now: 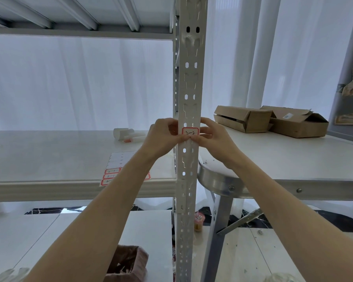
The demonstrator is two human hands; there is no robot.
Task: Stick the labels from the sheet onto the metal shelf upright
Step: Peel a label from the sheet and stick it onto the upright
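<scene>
A white perforated metal shelf upright (pixel 189 82) runs top to bottom through the middle of the view. A red-bordered white label (pixel 190 131) with handwriting lies flat against its front face at hand height. My left hand (pixel 163 137) holds the label's left edge and my right hand (pixel 210 137) its right edge, fingers pinched around the upright, thumbs under the label. The label sheet (pixel 113 168) lies on the shelf board to the left, partly hidden by my left forearm, with red-bordered labels on its lower rows and blank spaces above.
White bottles (pixel 126 135) lie on the shelf board (pixel 49 155) behind the sheet. A white folding table (pixel 283 159) to the right carries two cardboard boxes (pixel 273 120). A brown box (pixel 128 263) and a small cup (pixel 199 221) sit on the floor below.
</scene>
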